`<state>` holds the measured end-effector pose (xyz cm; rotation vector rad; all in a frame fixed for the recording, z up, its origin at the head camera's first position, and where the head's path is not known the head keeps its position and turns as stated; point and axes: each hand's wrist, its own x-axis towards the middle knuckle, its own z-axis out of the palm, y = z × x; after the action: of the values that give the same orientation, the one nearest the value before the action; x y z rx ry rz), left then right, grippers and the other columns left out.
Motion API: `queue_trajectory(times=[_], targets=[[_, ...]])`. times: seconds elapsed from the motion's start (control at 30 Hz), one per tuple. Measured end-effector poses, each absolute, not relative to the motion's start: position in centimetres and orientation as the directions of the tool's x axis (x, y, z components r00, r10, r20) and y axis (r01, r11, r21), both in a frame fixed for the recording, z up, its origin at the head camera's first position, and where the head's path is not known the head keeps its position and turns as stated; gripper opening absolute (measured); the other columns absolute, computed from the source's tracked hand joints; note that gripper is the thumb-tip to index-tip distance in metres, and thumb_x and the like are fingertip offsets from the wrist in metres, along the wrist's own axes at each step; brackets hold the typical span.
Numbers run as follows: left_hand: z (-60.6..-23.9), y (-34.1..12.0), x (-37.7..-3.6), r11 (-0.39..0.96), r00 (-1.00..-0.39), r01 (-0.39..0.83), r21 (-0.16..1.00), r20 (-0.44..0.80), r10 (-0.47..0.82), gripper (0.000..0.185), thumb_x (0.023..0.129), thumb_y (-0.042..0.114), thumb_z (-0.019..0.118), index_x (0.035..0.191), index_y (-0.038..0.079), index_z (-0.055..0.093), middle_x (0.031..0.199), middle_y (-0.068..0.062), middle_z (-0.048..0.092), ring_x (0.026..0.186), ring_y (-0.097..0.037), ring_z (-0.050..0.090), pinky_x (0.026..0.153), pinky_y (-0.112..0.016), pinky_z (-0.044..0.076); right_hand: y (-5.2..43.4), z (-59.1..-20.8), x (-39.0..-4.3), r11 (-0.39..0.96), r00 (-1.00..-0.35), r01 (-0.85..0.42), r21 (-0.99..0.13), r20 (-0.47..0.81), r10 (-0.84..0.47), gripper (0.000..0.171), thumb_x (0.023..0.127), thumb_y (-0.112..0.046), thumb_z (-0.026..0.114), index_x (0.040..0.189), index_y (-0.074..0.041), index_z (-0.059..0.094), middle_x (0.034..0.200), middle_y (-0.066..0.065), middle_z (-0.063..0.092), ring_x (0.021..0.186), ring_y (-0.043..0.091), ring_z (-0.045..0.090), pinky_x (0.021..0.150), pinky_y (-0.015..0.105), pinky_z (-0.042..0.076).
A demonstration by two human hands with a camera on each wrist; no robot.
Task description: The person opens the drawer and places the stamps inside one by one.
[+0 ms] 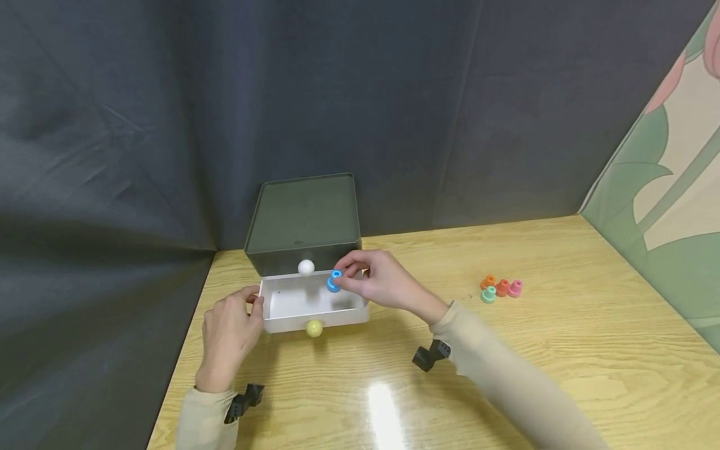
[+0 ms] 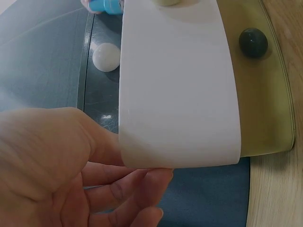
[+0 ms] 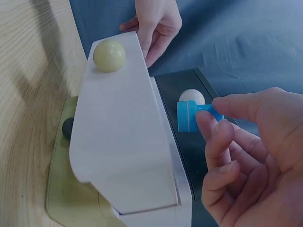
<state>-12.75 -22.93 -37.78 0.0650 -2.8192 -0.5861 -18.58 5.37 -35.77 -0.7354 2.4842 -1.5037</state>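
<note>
Just above the open white drawer (image 1: pixel 312 303), the right hand (image 1: pixel 377 282) pinches a small blue peg (image 1: pixel 334 281) between thumb and fingertips, its long axis tilted, flange end toward the drawer's right rear corner, so the tray lies directly below and a little left of it. Opposite, the left hand (image 1: pixel 230 331) rests curled against the drawer's left wall. Behind stands the dark cabinet (image 1: pixel 304 219) with its white knob (image 1: pixel 306 267), while four more pegs (image 1: pixel 499 288) sit well apart to the right on the wooden table (image 1: pixel 562 350).
</note>
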Motion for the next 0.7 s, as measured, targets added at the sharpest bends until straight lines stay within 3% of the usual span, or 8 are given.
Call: queue_trajectory(times=[0.17,0.27,0.47,0.7], targets=[[-37.8,-22.9,-12.7,0.914,-0.964,-0.001,0.405,0.243,-0.108,0.034,0.102,0.016,0.061,0.128,-0.002,0.075,0.111,-0.022,0.079,0.059,-0.028,0.058,0.052,-0.034,0.036,4.2,-36.2,-18.9,0.366,-0.856,-0.333,-0.869,0.116,-0.504,0.016,0.097,-0.022,0.079,0.109,-0.011,0.078,0.093,0.001,0.079,0.085,0.03,0.076,0.069,0.027,0.052],[-37.9,-23.0,-12.7,0.909,-0.964,-0.01,0.416,0.236,-0.118,0.034,0.102,0.017,0.061,0.128,-0.001,0.075,0.112,-0.022,0.08,0.055,-0.024,0.051,0.051,-0.033,0.034,3.6,-36.7,-19.1,0.358,-0.853,-0.321,-0.877,0.103,-0.512,0.016,0.097,-0.019,0.079,0.109,-0.009,0.077,0.092,0.003,0.079,0.081,0.031,0.076,0.065,0.028,0.054],[-38.0,-23.0,-12.6,0.907,-0.965,-0.011,0.421,0.233,-0.12,0.034,0.102,0.017,0.061,0.127,0.0,0.077,0.11,-0.02,0.08,0.055,-0.024,0.05,0.051,-0.034,0.034,2.8,-37.7,-18.9,0.393,-0.859,-0.307,-0.867,0.074,-0.507,0.017,0.098,-0.019,0.077,0.111,-0.009,0.077,0.09,0.0,0.075,0.057,0.012,0.064,0.057,0.027,0.055],[-37.8,-23.1,-12.8,0.903,-0.965,-0.023,0.429,0.226,-0.132,0.034,0.101,0.019,0.061,0.127,0.002,0.077,0.11,-0.019,0.081,0.061,-0.028,0.058,0.053,-0.034,0.036,1.7,-38.1,-19.1,0.529,-0.843,-0.458,-0.714,0.159,-0.514,0.015,0.098,-0.023,0.078,0.109,-0.013,0.08,0.091,-0.004,0.079,0.064,0.002,0.064,0.065,0.023,0.05]])
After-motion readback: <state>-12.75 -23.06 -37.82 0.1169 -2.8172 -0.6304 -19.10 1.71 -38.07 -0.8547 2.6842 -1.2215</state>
